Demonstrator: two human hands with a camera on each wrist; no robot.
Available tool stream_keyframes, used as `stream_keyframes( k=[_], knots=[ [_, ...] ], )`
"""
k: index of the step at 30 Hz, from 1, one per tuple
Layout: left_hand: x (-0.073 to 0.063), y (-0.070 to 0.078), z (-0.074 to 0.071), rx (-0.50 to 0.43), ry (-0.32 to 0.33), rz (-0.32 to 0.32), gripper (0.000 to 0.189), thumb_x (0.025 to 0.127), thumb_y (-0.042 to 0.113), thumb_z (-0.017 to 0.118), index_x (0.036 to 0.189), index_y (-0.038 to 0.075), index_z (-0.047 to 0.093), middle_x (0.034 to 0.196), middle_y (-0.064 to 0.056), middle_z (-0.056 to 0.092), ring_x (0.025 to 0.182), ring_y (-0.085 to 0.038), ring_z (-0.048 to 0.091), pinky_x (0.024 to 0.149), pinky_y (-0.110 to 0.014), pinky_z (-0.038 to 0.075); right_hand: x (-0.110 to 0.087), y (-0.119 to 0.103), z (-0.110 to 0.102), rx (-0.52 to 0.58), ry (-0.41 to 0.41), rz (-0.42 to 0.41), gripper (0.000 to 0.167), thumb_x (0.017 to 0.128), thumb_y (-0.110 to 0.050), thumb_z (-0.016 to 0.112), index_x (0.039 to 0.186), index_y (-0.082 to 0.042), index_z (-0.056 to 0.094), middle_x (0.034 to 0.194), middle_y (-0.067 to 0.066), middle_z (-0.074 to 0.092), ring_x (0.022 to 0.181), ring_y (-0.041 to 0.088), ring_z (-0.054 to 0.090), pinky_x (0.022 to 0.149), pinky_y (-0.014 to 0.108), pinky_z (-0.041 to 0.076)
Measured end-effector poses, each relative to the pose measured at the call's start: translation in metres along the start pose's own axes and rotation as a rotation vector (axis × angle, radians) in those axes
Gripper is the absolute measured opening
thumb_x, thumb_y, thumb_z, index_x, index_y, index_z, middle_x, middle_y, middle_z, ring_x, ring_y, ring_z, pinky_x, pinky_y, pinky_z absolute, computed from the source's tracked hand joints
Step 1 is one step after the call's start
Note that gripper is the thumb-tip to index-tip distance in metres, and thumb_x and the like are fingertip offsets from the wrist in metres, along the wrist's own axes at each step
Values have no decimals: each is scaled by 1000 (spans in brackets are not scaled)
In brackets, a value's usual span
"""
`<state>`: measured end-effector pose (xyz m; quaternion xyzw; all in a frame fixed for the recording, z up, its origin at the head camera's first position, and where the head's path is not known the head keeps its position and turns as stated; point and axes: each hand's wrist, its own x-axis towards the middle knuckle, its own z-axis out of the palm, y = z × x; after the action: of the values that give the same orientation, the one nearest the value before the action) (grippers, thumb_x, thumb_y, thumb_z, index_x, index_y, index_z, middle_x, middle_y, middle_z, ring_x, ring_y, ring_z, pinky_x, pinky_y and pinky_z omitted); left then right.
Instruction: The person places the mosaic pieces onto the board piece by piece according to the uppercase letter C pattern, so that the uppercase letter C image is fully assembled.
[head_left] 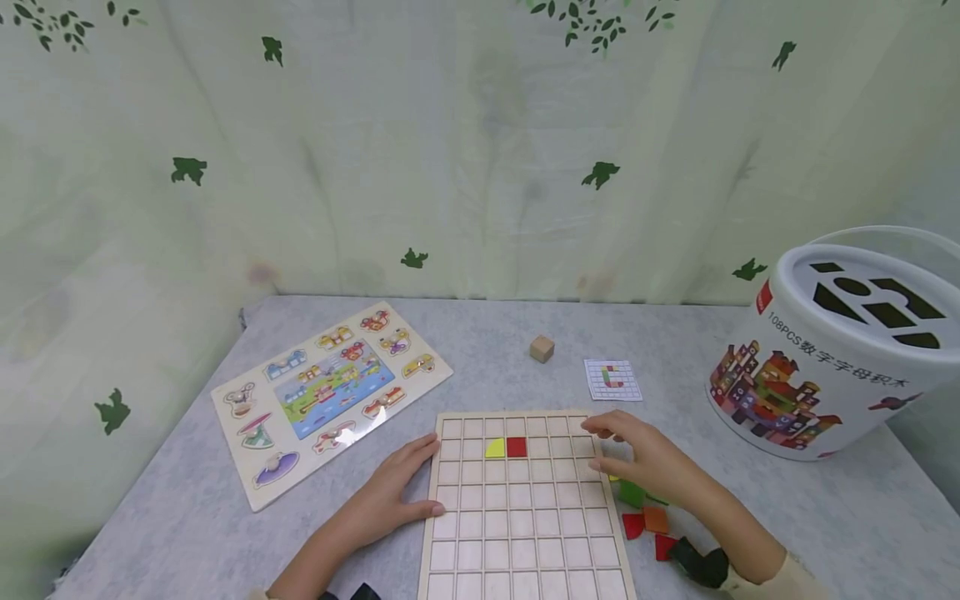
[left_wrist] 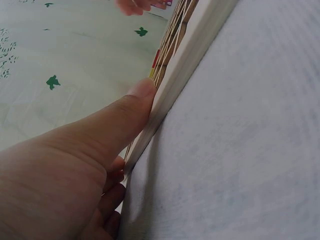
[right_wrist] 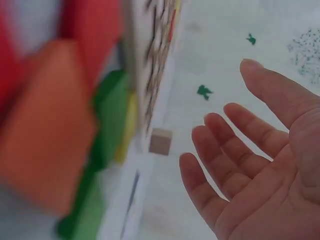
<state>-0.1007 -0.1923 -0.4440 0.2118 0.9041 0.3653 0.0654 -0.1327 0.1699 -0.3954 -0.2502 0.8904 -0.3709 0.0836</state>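
Note:
A wooden grid board [head_left: 521,527] lies on the table, with a yellow curved-edge tile [head_left: 496,449] and a red square tile [head_left: 517,447] side by side in its second row. At its left edge rests my left hand [head_left: 390,492], the thumb [left_wrist: 144,89] over the rim and the fingers along the side. My right hand [head_left: 648,458] hovers by the board's upper right edge, fingers spread and holding nothing. Beneath that wrist lie loose pieces: a green one [head_left: 632,494], an orange one [head_left: 656,521] and red ones [head_left: 633,525]. In the right wrist view the palm [right_wrist: 270,215] is bare.
Behind the board are a small wooden cube [head_left: 542,348] and a card [head_left: 612,380] printed with a coloured pattern on a grid. A picture puzzle board [head_left: 330,404] lies at the left. A big white bucket [head_left: 832,350] with a slotted lid stands at the right.

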Motion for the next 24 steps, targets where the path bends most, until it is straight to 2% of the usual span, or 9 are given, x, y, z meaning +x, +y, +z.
stream_keyframes(
  k=[7, 10, 16, 20, 24],
  knots=[
    [1, 0, -1, 1, 1, 3, 85, 73, 48, 68, 139, 8, 34, 145, -4, 26, 131, -27, 21, 101, -50, 23, -14, 27, 2, -23, -51, 109, 38, 78, -26, 70, 111, -11, 59, 107, -1, 55, 96, 17, 52, 84, 38, 45],
    [1, 0, -1, 2, 1, 3, 85, 72, 48, 68, 139, 8, 34, 145, -4, 26, 131, -27, 21, 101, -50, 23, -15, 36, 4, -40, -52, 116, 31, 78, -27, 70, 105, -15, 61, 104, -5, 52, 94, 13, 51, 85, 35, 44],
    [1, -1, 0, 8, 9, 7, 86, 72, 49, 68, 139, 7, 34, 144, -5, 27, 130, -28, 22, 101, -50, 23, -13, 44, 5, -41, -31, 75, 20, 82, -23, 67, 101, -18, 63, 102, -4, 50, 92, 15, 48, 82, 34, 45],
    [0, -1, 0, 8, 5, 0, 86, 72, 49, 67, 139, 7, 33, 144, -6, 27, 130, -29, 22, 100, -52, 23, -14, 45, 4, -21, -24, 86, 26, 82, -21, 67, 107, -16, 61, 106, -1, 49, 91, 16, 45, 79, 32, 44],
    [0, 0, 0, 6, 1, -4, 86, 73, 50, 67, 139, 7, 33, 144, -6, 26, 130, -30, 22, 100, -52, 22, -13, 43, 7, -70, 13, 149, 39, 78, -31, 70, 111, -13, 58, 105, -1, 49, 90, 14, 44, 79, 32, 44]
  ],
)
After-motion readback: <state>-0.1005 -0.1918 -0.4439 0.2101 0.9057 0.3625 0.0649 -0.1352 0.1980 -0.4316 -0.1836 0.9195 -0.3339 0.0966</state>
